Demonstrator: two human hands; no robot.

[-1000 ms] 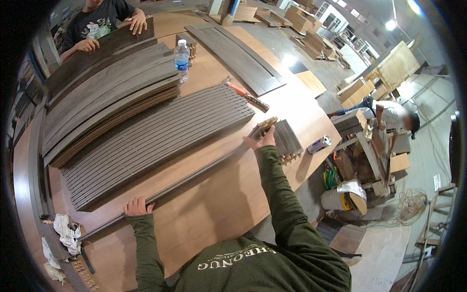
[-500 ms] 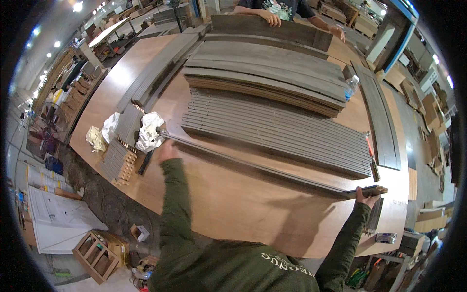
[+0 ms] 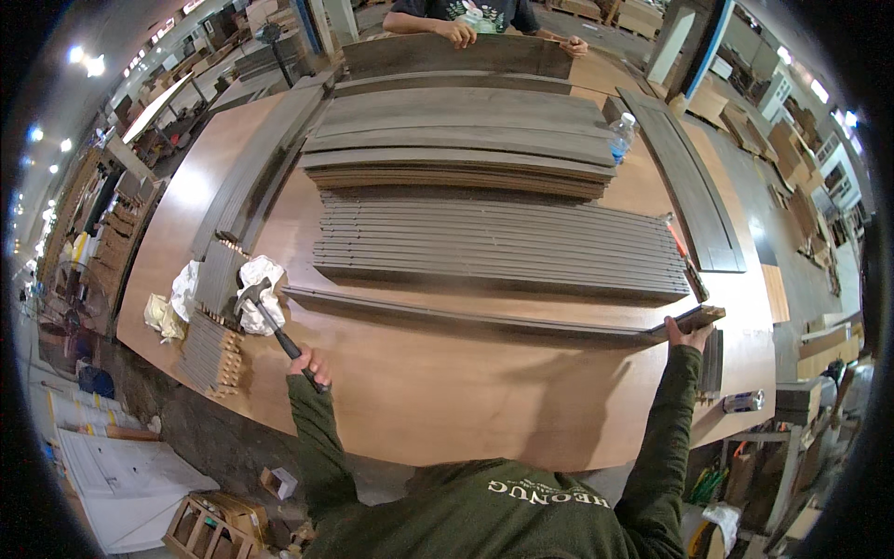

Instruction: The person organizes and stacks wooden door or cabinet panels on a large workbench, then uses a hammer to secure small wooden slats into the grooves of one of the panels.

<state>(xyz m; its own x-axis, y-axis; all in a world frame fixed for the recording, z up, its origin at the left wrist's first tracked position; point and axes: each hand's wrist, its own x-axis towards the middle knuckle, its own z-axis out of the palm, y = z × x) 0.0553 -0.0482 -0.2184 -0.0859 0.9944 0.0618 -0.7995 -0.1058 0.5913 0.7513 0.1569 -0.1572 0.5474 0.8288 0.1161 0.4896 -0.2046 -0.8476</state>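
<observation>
My left hand (image 3: pixel 310 366) is closed round the dark handle of a hammer (image 3: pixel 277 328), whose metal head sits over a crumpled white cloth (image 3: pixel 260 317). A long, narrow grey wooden rail (image 3: pixel 466 318) lies across the table in front of me. At its right end is a short grey crosspiece (image 3: pixel 700 318) with a bare wood end, and my right hand (image 3: pixel 685 335) grips that piece from below. Behind the rail lies a row of grey slotted strips (image 3: pixel 494 244). Left of the hammer are several short grey pieces with pale wooden ends (image 3: pixel 228 361).
Flat grey boards (image 3: pixel 456 121) are stacked at the middle of the table (image 3: pixel 447 401). A water bottle (image 3: pixel 622 136) stands beside them. A can (image 3: pixel 743 402) lies near the right edge. Framed grey panels (image 3: pixel 694 186) lie far right. Across the table, a person's hands (image 3: pixel 458 35) rest on an upright board.
My left hand has come back from the rail's left end and now holds the hammer. My right hand keeps its grip at the rail's right end. The whole view has shifted.
</observation>
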